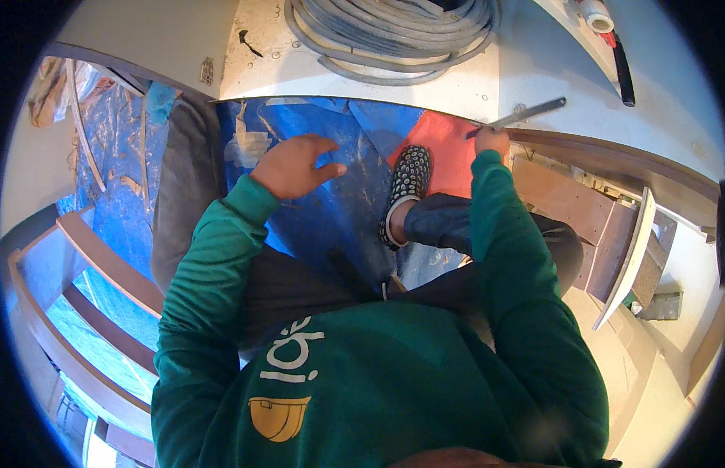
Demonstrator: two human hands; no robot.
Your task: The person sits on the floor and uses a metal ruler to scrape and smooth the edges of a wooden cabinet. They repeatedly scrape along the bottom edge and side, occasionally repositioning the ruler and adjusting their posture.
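My right hand is closed around a long, flat, dark grey metal bar with a rounded far end. The bar slants up to the right, beside the front edge of the white panel. What kind of tool it is I cannot make out, since my fist covers its near end. My left hand hovers over the blue tarp, thumb and fingers apart, with nothing in it. Below my right hand lies a red sheet, where my foot rests in a black-and-white patterned shoe.
A coil of grey hose or cable lies on the white panel. A black-handled tool and a white roll sit at the upper right. Wooden frame pieces stand on the left; a brown board stands on the right.
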